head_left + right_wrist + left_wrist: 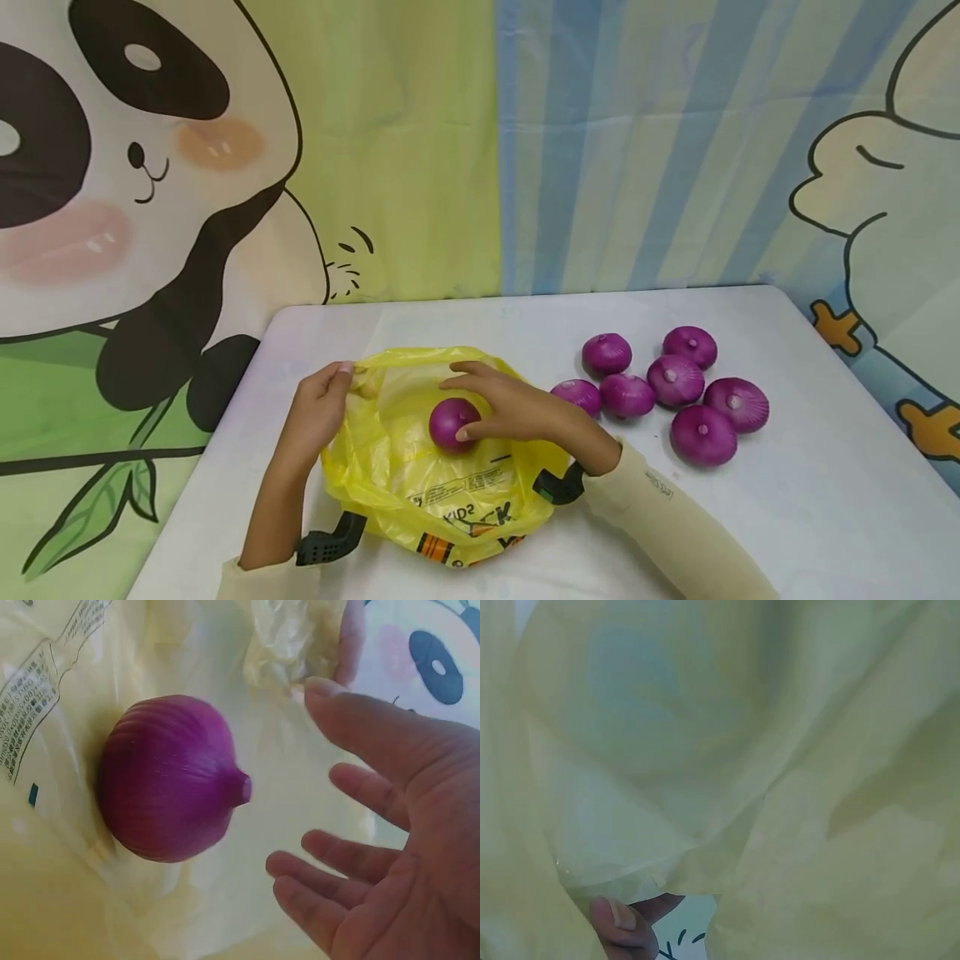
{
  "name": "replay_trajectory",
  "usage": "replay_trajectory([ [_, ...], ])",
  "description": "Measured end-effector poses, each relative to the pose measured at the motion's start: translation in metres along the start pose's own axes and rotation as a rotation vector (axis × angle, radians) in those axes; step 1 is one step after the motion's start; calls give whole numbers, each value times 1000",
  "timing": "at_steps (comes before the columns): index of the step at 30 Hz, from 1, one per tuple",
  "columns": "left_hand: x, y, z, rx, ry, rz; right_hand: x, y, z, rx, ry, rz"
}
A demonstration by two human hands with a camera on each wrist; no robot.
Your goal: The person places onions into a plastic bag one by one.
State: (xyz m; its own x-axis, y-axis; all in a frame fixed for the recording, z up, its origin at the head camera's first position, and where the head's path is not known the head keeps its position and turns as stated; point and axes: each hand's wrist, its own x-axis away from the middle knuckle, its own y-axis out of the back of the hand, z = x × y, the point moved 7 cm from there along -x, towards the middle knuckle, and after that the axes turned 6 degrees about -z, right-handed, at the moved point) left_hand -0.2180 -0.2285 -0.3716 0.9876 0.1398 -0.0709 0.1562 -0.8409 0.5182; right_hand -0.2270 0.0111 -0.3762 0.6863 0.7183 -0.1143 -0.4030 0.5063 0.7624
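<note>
A yellow plastic bag (pixel 375 492) with printing lies on the table, its mouth spread wide. My left hand (pixel 318 408) pinches the bag's rim on the left side; in the left wrist view the bag's film covers most of the picture, with a thumb (pixel 619 915) showing at the bottom. Inside the bag is one purple onion (pixel 450 421). Over the bag's mouth, my right hand (pixel 513 404) has its fingers spread. The right wrist view shows a gap between those fingers and the onion (pixel 172 780), whose stem end points towards the hand.
Several more purple onions (pixel 703 435) sit in a loose group on the white table (pixel 810 517), right of the bag. Dark wrist mounts (pixel 330 540) stick out near both wrists. Behind the table hangs a cartoon-printed cloth (pixel 405 150) with a panda.
</note>
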Motion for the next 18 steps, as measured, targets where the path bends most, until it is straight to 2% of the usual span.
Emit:
replay_trajectory([
  [4, 0, 3, 2, -9, 4, -7, 8, 9, 7, -36, 93, -31],
  [9, 0, 8, 3, -2, 6, -25, 17, 28, 6, -191, 169, -117],
  [14, 1, 13, 6, 4, 5, -45, 28, 48, 3, -315, 219, -191],
  [18, -1, 12, 5, 20, -4, -52, 43, 64, -9, -355, 210, -255],
])
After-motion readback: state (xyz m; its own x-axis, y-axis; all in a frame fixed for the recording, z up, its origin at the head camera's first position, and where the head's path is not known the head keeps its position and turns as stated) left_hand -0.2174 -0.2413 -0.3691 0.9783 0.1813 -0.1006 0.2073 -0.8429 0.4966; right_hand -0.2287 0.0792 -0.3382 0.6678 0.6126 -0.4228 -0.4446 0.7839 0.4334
